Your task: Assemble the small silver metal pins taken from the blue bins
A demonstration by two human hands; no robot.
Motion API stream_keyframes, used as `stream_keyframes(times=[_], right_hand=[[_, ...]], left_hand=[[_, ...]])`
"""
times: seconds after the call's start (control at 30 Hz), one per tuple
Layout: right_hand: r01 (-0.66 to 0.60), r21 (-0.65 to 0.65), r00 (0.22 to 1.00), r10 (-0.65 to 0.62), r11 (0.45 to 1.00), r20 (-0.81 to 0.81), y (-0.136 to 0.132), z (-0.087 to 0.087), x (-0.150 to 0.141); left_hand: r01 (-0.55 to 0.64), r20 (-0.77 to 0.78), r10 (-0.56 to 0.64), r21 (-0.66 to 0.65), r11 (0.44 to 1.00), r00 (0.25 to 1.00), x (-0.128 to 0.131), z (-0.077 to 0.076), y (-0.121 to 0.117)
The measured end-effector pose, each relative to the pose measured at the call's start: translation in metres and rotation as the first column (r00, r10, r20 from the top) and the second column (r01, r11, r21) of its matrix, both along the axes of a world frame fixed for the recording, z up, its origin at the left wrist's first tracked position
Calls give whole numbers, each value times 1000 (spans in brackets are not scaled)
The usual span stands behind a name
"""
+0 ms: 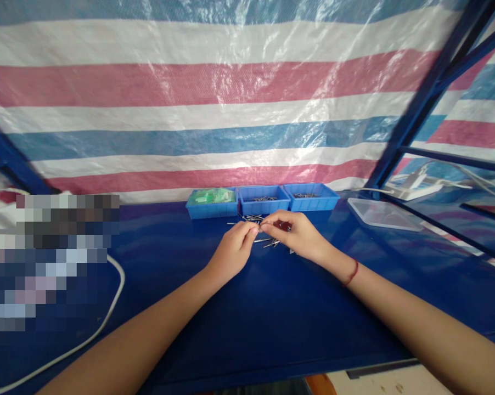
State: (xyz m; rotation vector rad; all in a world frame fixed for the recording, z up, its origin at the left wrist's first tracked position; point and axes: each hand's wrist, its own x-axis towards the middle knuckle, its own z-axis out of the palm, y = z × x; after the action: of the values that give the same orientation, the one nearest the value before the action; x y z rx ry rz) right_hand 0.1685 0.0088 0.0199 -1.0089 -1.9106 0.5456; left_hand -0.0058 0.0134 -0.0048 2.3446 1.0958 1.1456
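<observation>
Over the middle of the blue table, my left hand [236,242] is closed in a pinch, its fingertips almost meeting those of my right hand [294,233]. The right thumb and forefinger are pinched together too. Something small sits at the fingertips, too tiny to make out. Loose thin metal pins [272,241] lie scattered on the table under and behind both hands, partly hidden by them. Just beyond stand three blue bins: the left bin [212,211] holds green packets [212,195], while the middle bin [264,207] and right bin [313,204] hold more thin metal pieces.
A clear plastic lid [383,214] lies right of the bins, near a white power strip [414,185]. A white cable [122,280] curves across the left of the table [264,323]. Blue metal frame posts [412,123] and a striped sheet [190,82] close off the back.
</observation>
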Motion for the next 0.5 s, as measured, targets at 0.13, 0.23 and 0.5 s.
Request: stream_keyframes(times=[0.13, 0.23, 0.5], right_hand=[[1, 3, 1000, -1, 1000, -26, -2, 2, -1], [0, 12, 1000, 1, 1000, -18, -4, 4, -2], [43, 85, 999, -42, 995, -24, -2, 3, 0]], left_hand=[[35, 24, -34, -38, 999, 999, 1, 3, -3], [40, 40, -38, -58, 998, 999, 2, 4, -4], [-51, 145, 49, 11, 999, 988, 2, 3, -4]])
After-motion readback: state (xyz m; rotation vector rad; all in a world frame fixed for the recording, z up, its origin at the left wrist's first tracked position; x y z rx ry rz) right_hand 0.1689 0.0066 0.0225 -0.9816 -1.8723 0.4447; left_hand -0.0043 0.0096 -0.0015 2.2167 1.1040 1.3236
